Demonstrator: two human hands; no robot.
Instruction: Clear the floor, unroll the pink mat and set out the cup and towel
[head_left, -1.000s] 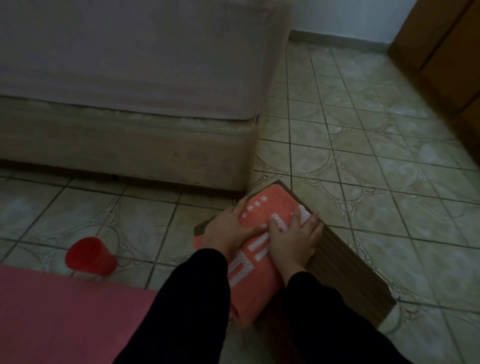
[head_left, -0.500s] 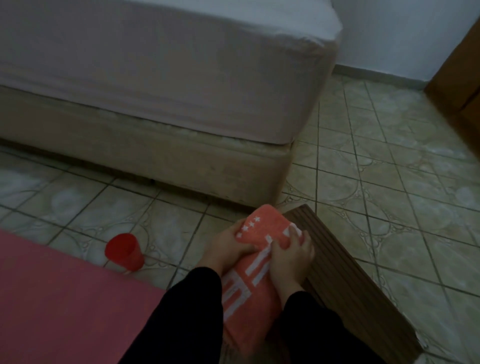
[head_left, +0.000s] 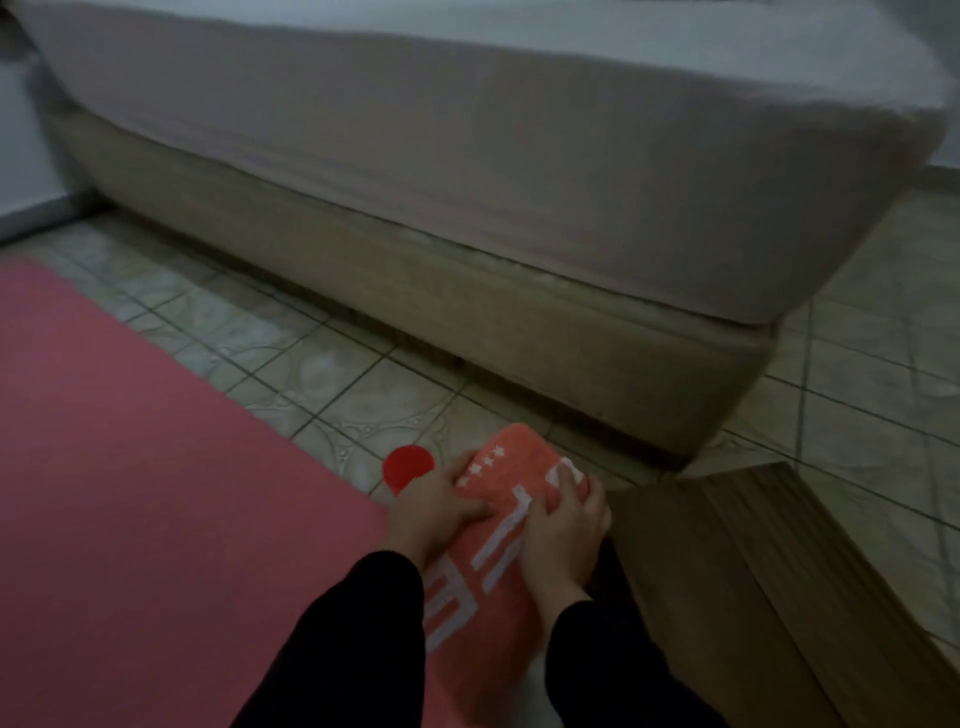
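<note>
A folded orange towel (head_left: 511, 470) with white lettering is held between both hands, lifted off the brown board. My left hand (head_left: 434, 512) grips its left side and my right hand (head_left: 563, 525) grips its right side. The red cup (head_left: 407, 465) stands on the tiles just left of my left hand, partly hidden behind it, at the mat's edge. The pink mat (head_left: 156, 493) lies unrolled flat across the lower left floor.
A bed (head_left: 519, 182) with a pale mattress fills the top of the view, its base close behind the cup. A brown wooden board (head_left: 743, 577) lies on the tiles at the lower right. Patterned floor tiles (head_left: 332, 374) show between mat and bed.
Both hands have carried the towel left, off the board and toward the mat and cup. The view has swung left, so more of the mat shows.
</note>
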